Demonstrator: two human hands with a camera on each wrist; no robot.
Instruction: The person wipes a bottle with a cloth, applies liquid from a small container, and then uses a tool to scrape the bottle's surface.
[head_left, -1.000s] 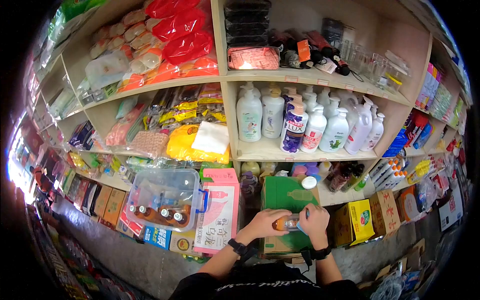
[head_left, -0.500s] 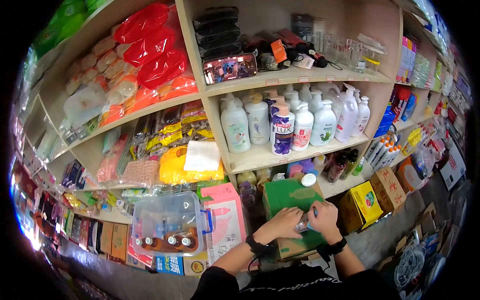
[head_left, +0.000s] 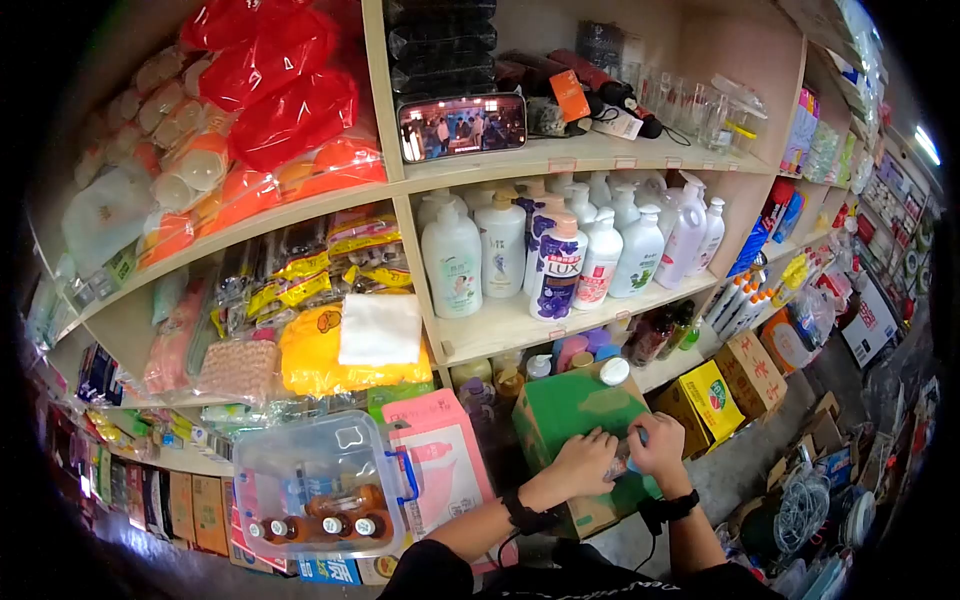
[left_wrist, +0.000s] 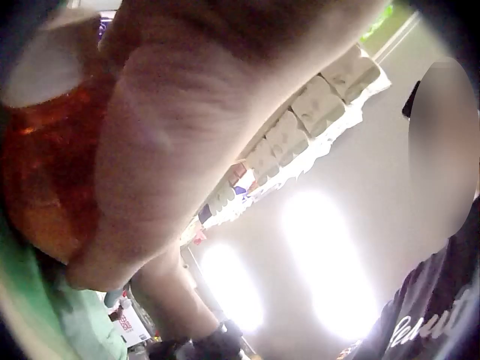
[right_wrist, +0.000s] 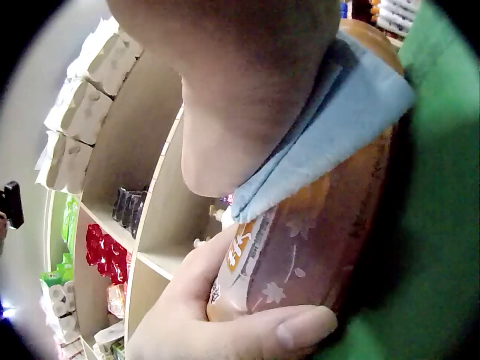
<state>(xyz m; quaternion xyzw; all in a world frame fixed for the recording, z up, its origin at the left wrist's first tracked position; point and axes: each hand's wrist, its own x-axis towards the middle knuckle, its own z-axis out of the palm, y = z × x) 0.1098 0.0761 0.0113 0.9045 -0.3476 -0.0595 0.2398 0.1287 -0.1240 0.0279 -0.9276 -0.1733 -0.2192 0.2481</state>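
Observation:
A bottle [right_wrist: 322, 255] of amber drink with a printed label lies on its side over the green top of a cardboard box [head_left: 580, 405]. My left hand [head_left: 585, 462] grips it, thumb along the label in the right wrist view. My right hand [head_left: 657, 447] holds a folded light blue cloth [right_wrist: 337, 135] against the bottle's other end. From the left wrist, the amber bottle [left_wrist: 52, 172] shows beside my left hand [left_wrist: 172, 142], and part of it is hidden behind that hand. A white cap [head_left: 614, 372] sits at the box's far edge.
Left of the box stands a clear plastic bin [head_left: 250, 450] holding several amber bottles, next to a pink-and-white carton [head_left: 440, 455]. Shelves with pump bottles [head_left: 560, 270] and a propped phone [head_left: 463, 128] rise ahead. A yellow box [head_left: 712, 395] stands to the right.
The head view has turned and tilted. My left hand has shifted over the bottle and covers its amber end, which showed earlier. The cloth stays in my right hand.

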